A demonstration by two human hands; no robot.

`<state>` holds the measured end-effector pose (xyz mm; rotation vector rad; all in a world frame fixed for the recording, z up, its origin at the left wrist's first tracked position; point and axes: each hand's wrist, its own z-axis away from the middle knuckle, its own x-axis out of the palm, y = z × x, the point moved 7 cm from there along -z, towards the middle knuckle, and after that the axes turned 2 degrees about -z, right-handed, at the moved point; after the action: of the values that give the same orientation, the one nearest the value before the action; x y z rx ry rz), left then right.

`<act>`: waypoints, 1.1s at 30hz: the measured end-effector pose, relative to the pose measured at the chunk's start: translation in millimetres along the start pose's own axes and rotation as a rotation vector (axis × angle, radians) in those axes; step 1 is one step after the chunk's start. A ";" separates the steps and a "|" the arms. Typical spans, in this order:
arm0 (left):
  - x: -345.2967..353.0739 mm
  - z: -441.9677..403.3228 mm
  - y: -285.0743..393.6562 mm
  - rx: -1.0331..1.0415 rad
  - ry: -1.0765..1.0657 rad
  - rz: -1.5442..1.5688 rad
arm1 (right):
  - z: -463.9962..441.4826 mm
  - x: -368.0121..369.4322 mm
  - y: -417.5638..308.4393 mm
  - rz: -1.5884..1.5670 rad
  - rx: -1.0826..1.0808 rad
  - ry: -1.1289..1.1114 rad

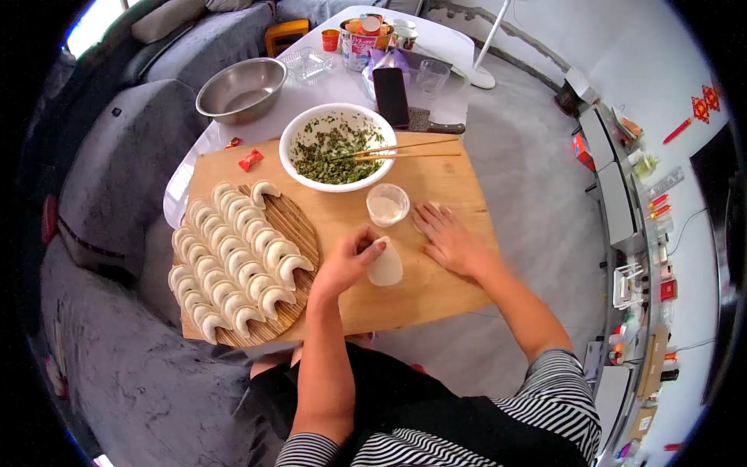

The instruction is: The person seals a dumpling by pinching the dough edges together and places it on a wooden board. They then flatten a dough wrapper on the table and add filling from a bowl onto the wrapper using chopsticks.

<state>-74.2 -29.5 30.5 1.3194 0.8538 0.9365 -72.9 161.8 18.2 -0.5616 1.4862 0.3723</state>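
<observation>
Between the thumb and fingers of my left hand (354,257) is the edge of a thin round dough wrapper (386,268), which hangs over the wooden board (436,294). My right hand (451,239) lies with fingers spread on the board's right side, over a pale piece of dough (437,207) that shows past the fingertips. A small clear cup of white flour (387,205) stands between and beyond my hands. Behind it is a white bowl of green filling (336,148) with chopsticks (424,152) across its rim. Rows of folded dumplings (233,257) cover a round ridged tray (299,224) at the left.
Past the board, a steel bowl (243,89), a phone (391,96), a cleaver (436,124), a glass (433,76) and a large tin (366,47) are on the white table (327,86). A red wrapper (250,160) lies near the tray. A grey sofa (148,156) is at left.
</observation>
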 end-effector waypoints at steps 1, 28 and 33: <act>-2.9 2.2 1.7 -0.034 -0.006 0.025 | 1.8 2.0 3.1 0.003 -0.003 -0.003; -58.3 9.9 -0.9 0.210 0.475 0.670 | 122.8 9.7 -24.5 0.038 0.287 0.158; -49.0 5.7 -3.6 0.239 0.426 0.699 | 101.5 8.4 -94.6 0.026 0.201 0.058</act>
<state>-88.2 -76.8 26.7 1.7007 0.8490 1.7504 64.4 140.7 21.0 -0.3961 1.5668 0.2243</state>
